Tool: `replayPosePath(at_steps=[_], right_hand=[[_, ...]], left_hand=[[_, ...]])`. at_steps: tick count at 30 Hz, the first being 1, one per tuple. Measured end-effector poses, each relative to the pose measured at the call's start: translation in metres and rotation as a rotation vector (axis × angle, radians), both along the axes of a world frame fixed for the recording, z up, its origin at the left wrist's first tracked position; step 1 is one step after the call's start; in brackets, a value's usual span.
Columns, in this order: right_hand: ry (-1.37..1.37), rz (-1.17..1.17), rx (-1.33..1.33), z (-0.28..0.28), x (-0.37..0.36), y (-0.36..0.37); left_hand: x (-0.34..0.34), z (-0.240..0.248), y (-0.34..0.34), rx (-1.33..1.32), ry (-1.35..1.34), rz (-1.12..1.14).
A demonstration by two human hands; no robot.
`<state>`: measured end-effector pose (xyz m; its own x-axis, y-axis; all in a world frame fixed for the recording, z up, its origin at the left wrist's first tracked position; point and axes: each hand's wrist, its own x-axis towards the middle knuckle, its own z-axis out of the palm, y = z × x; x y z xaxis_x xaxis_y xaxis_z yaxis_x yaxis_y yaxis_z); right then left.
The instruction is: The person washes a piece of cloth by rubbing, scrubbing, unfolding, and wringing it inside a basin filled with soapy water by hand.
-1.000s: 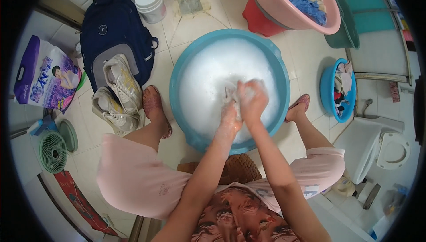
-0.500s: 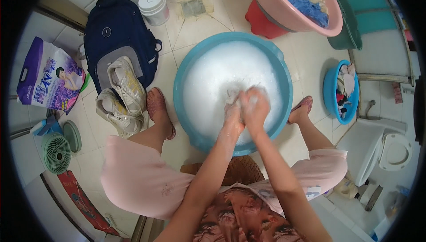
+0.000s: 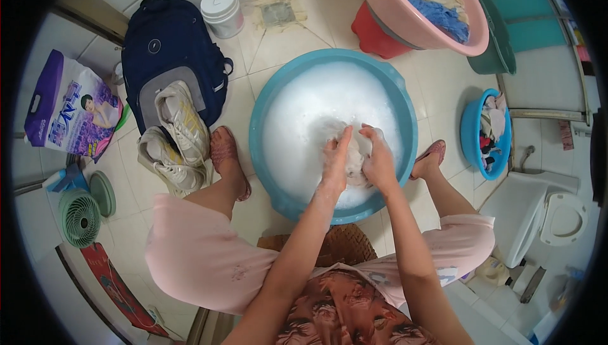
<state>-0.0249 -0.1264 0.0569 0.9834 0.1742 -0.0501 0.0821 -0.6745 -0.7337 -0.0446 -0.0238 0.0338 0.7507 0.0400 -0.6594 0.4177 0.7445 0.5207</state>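
A teal basin (image 3: 259,177) full of white suds (image 3: 316,92) stands on the floor between my feet. In its near half, my left hand (image 3: 335,160) and my right hand (image 3: 379,160) face each other across a wet, pale cloth (image 3: 356,164). Both thumbs point up and away from me. The fingers curl down round the cloth's sides, partly hidden by it and the foam. What kind of garment the cloth is cannot be made out. Foam clings to both hands and wrists.
To the left, white sneakers (image 3: 180,120) lean on a navy backpack (image 3: 164,47); a detergent bag (image 3: 73,107) and green fan (image 3: 80,218) stand farther left. A pink basin of clothes (image 3: 373,3) sits on a red stool (image 3: 375,33). Rightward are a blue laundry basin (image 3: 468,130) and toilet (image 3: 522,212).
My hands, pressed together and blurred by rubbing before, have parted a little. The pale cloth now shows between them, and my right hand has turned upright and moved slightly right.
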Motion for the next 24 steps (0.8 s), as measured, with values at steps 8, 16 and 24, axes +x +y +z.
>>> replayPosePath(at_steps=[8,16,24], right_hand=[[0.033,-0.256,0.099,-0.008,-0.016,0.030],[-0.083,0.187,-0.304,0.017,-0.066,0.034],[-0.274,0.036,-0.064,0.021,-0.053,0.054]], left_hand=[[-0.013,0.004,-0.025,-0.403,0.042,0.071],[-0.005,-0.005,0.008,-0.048,0.166,-0.190],[-0.014,-0.055,0.013,-0.444,0.093,0.222]])
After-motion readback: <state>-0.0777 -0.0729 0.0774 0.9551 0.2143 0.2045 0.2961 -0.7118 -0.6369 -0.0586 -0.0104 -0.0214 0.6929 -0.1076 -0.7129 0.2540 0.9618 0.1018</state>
